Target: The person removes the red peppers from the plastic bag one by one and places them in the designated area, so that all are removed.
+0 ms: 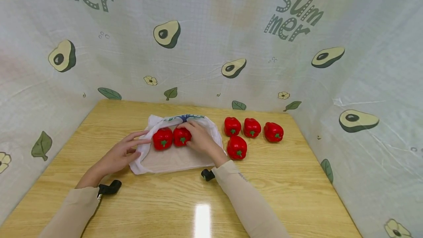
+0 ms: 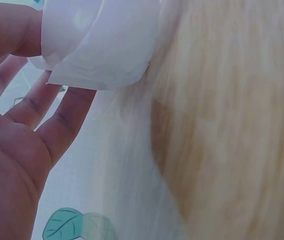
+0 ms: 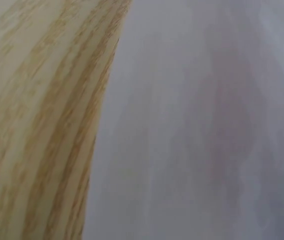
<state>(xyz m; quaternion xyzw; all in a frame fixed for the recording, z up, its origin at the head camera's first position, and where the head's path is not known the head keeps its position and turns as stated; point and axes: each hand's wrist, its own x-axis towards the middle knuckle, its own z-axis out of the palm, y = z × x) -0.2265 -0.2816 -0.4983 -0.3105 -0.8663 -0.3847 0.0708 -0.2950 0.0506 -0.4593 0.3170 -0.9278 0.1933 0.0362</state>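
Note:
A white bag [image 1: 195, 159] with a blue and green print lies on the table, its mouth spread toward me. Two red bell peppers sit inside: the left pepper [image 1: 162, 139], and the right pepper [image 1: 182, 136], which my right hand [image 1: 199, 139] grips from above and the right. My left hand [image 1: 123, 151] is at the bag's left edge, its fairly straight fingers reaching over the rim. In the left wrist view a white flap [image 2: 102, 45] of the bag hides the fingertips. The right wrist view shows only bag material [image 3: 191, 130] and wood grain, with no hand.
Right of the bag, several more red bell peppers stand on the wooden table [image 1: 158, 205]: one nearer pepper [image 1: 237, 147] and a row behind it, ending in a tilted pepper [image 1: 273, 132]. A white printed cloth [image 1: 205, 47] hangs around the back and sides.

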